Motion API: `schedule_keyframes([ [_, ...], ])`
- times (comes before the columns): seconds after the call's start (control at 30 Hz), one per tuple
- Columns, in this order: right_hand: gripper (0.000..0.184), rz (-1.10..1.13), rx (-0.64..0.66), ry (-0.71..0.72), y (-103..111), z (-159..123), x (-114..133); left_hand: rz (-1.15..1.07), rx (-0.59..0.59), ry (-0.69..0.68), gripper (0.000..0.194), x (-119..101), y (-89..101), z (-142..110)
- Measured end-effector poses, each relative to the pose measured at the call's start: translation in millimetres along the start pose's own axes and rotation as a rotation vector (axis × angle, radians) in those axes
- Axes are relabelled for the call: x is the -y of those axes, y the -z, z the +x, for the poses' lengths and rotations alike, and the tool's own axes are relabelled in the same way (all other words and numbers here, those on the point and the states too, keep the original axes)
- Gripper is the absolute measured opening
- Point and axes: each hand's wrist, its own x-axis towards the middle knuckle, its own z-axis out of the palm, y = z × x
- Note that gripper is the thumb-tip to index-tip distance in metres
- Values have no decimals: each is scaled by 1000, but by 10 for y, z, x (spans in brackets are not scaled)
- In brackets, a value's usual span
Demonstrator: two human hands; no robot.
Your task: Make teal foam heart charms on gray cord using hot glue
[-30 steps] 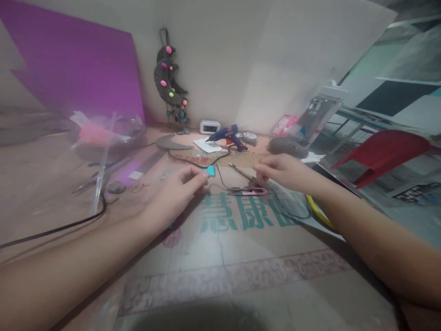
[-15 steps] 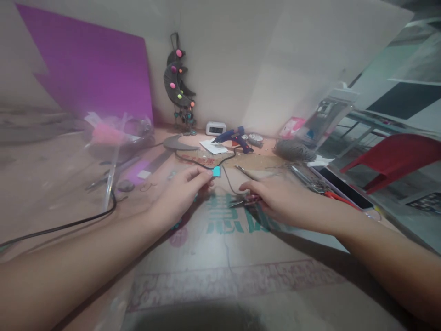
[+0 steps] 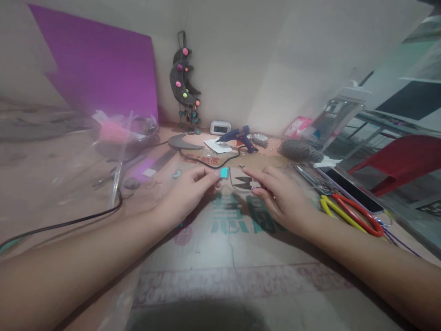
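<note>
Between the thumb and fingers of my left hand (image 3: 198, 186) is pinched a small turquoise piece (image 3: 224, 173), flat and roughly square. My right hand (image 3: 280, 193) grips a pair of thread snips (image 3: 243, 182), whose dark blades are spread apart and point left toward the turquoise piece. A gap separates the blades from the piece. A thin dark cord (image 3: 230, 181) hangs or lies between the two hands. Just beyond the hands, a grey crescent shape (image 3: 184, 142) and a blue glue gun (image 3: 239, 135) rest on the table.
Scissors with red and yellow handles (image 3: 356, 215) and a phone (image 3: 349, 188) lie at right, near a ball of grey yarn (image 3: 299, 151). A small white clock (image 3: 220, 128) stands by the wall. Crescent decorations (image 3: 181, 82) hang behind. Plastic bags (image 3: 126, 133) crowd the left; a black cable (image 3: 69, 225) crosses there.
My right hand has turned and lifted the snips, so the blades now show spread toward the turquoise piece. My left hand keeps its pinch. The view has shifted slightly.
</note>
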Motion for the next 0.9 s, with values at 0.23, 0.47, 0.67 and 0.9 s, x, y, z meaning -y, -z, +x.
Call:
schedule_keyframes([
  [0.23, 42, -245, -23, 99, -95, -55, -43, 46, 27, -14, 27, -10, -4, -4],
  [0.47, 42, -248, -7, 120, -112, -54, 1, 114, 20, -57, 28, -18, -2, -14],
  [0.67, 42, -282, -10, 143, -117, -49, -16, 144, 15, -48, 28, -21, -7, -17],
  [0.9, 37, -269, 17, 124, -142, -81, -46, 164, 9, -51, 28, -42, -19, -31],
])
